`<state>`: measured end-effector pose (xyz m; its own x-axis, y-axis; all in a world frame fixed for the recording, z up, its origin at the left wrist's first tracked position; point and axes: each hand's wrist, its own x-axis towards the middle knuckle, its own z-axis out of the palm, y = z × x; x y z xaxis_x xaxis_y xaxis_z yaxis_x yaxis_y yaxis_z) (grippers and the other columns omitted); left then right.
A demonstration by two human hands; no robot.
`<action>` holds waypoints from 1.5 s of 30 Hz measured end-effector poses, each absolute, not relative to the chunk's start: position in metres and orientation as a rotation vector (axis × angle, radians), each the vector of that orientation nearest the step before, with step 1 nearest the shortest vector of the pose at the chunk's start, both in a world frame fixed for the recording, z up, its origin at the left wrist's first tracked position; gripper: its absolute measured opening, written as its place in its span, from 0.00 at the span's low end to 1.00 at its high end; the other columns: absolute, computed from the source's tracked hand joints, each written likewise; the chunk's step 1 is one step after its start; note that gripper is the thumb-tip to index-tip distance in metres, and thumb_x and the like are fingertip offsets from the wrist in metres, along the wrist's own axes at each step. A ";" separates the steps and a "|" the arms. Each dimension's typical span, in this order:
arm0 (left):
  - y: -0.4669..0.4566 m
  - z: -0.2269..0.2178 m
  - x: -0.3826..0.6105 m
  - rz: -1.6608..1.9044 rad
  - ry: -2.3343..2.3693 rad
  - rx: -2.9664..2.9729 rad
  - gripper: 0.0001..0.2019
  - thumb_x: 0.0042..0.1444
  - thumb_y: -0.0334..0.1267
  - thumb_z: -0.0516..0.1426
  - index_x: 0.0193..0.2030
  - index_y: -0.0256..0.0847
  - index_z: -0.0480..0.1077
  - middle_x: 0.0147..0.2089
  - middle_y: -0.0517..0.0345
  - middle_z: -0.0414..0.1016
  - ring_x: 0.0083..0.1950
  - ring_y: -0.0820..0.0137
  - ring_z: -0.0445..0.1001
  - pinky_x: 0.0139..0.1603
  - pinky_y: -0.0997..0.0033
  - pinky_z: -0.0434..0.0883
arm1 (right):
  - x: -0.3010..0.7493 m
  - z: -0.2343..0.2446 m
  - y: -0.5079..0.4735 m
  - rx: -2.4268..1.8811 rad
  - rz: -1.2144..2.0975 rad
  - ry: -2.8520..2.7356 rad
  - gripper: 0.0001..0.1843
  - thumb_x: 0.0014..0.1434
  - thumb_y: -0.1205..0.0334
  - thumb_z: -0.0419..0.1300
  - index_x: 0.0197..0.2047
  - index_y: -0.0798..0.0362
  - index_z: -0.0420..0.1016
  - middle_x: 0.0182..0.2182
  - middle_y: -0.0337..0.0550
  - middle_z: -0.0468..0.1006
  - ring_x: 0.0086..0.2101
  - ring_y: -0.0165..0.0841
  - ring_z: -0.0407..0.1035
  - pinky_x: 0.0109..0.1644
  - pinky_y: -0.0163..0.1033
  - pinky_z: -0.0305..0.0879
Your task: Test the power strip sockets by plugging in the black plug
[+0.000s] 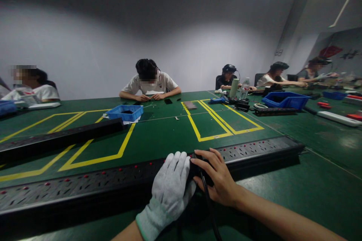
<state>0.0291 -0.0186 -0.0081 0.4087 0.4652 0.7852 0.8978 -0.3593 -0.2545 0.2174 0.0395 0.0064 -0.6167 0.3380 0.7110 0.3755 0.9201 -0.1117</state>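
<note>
A long black power strip (113, 184) with red lights beside its sockets runs across the table in front of me. My left hand (171, 188), in a white glove with a green cuff, is wrapped over the strip near its middle. Right beside it, my bare right hand (216, 177) closes its fingers round a black plug, mostly hidden, at the strip's sockets. A black cable (207, 205) hangs down from under the right fingers towards me.
Another black strip (65, 137) lies at the left. Beyond are a blue tray (125, 113), yellow tape outlines (216, 136), a blue bin (285, 99), a water bottle (245, 87) and a white strip (338, 118). Several people sit around the green table (325, 196), one directly opposite.
</note>
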 end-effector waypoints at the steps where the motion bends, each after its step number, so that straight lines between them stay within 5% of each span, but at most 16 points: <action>1: -0.019 -0.008 0.029 -0.804 -1.156 -1.980 0.23 0.58 0.36 0.54 0.58 0.22 0.65 0.57 0.33 0.70 0.60 0.48 0.67 0.57 0.45 0.69 | 0.217 0.007 0.039 -0.503 -0.059 -2.284 0.25 0.59 0.67 0.60 0.59 0.50 0.64 0.57 0.51 0.67 0.57 0.41 0.63 0.63 0.53 0.51; 45: -0.017 -0.015 0.028 -0.749 -1.201 -1.958 0.22 0.61 0.34 0.52 0.60 0.24 0.63 0.59 0.36 0.69 0.62 0.50 0.65 0.60 0.46 0.67 | 0.217 0.009 0.037 -0.516 -0.087 -2.258 0.22 0.59 0.67 0.58 0.58 0.49 0.65 0.56 0.50 0.70 0.55 0.41 0.66 0.62 0.54 0.55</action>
